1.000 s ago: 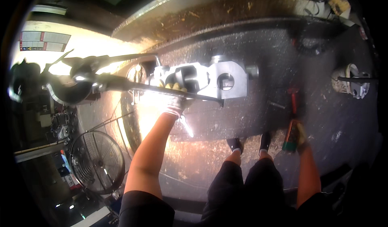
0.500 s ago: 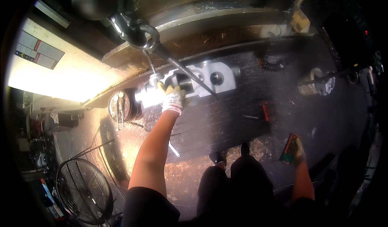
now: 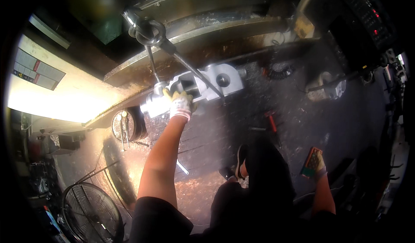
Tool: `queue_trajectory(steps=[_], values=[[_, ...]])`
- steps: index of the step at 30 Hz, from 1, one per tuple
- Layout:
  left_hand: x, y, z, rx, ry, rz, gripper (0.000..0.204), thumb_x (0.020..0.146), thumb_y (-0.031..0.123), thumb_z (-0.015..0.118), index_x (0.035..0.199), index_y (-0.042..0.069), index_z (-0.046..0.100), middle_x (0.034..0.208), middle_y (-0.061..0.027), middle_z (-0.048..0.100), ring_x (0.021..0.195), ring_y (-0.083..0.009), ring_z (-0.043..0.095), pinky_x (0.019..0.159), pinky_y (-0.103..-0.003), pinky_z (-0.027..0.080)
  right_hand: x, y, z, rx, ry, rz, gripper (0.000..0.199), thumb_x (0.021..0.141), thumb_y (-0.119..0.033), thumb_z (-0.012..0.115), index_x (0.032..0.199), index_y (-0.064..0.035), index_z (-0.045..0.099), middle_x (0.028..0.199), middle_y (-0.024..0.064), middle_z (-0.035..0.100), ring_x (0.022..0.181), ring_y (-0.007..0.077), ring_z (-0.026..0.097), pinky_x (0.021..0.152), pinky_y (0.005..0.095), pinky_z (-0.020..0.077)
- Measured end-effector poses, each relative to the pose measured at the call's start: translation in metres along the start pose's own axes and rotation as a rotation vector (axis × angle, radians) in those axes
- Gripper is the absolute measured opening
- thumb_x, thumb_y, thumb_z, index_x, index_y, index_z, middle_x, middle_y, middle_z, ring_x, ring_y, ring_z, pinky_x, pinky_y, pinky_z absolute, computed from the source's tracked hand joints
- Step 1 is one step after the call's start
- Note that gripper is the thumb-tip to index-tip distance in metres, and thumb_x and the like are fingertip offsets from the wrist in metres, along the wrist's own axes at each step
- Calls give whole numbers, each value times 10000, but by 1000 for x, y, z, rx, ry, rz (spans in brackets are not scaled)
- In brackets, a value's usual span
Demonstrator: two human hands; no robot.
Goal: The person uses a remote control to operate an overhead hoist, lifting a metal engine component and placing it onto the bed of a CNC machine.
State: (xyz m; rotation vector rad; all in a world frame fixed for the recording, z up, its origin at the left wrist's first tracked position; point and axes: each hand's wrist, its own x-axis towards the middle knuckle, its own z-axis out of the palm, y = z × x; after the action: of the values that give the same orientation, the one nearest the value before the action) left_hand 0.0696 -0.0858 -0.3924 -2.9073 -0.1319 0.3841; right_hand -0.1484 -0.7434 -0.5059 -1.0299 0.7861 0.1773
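A silver-grey metal casting (image 3: 230, 81) with a round bore and open pockets hangs or rests over the dark floor. Two wire slings (image 3: 192, 70) run down to it from a lifting ring (image 3: 152, 32) at upper left. My left hand (image 3: 179, 104), in a white and yellow glove, grips the casting's near edge by a pocket, its fingertips curled over it. Away at lower right, my right hand (image 3: 320, 161), gloved too, is closed round an orange and green handheld control box (image 3: 311, 161). Whether the casting touches the floor cannot be made out.
A red-handled hammer (image 3: 271, 121) lies on the dark mat. Left of the casting stands a round drum (image 3: 137, 124) with tools on top. A large floor fan (image 3: 91, 212) is at lower left, a cylindrical metal part (image 3: 326, 87) at right. A machine ledge (image 3: 207, 33) runs behind.
The view has shifted slightly, and the lifting ring and slings show a little differently. One of my feet has stepped forward. Both hands keep their holds.
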Motion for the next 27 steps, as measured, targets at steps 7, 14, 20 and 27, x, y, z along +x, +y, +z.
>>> queue_trajectory(steps=[7,14,20,27], values=[[0,-11,1,-14,128,5,419,836,629,719,993,257,828,1173,-48,739,1103,-271,672,1173,-782,123,49,14,19,29,-68,22,508,1024,-519,611,1344,-126,653,1190,80,706,1057,269,688,950,458,570],[27,8,-35,-7,-27,-52,444,905,624,657,1134,270,799,1458,-109,576,1295,-275,597,1194,-780,56,128,-19,68,-62,-139,16,470,995,-471,687,1272,-93,661,1084,65,715,946,226,701,847,414,593],[31,1,-79,-75,-356,-148,492,941,571,657,1376,342,675,1548,-46,540,1470,-271,457,1271,-680,63,96,-62,102,-183,-134,187,368,987,-418,707,1175,-104,674,970,66,722,799,210,708,724,385,617],[56,-25,-43,-141,-187,-52,449,901,544,716,1215,224,746,1252,-80,664,1271,-297,559,1145,-518,371,71,-107,152,-315,-73,363,395,1062,-490,570,1170,-130,690,946,47,727,784,197,717,704,376,625]])
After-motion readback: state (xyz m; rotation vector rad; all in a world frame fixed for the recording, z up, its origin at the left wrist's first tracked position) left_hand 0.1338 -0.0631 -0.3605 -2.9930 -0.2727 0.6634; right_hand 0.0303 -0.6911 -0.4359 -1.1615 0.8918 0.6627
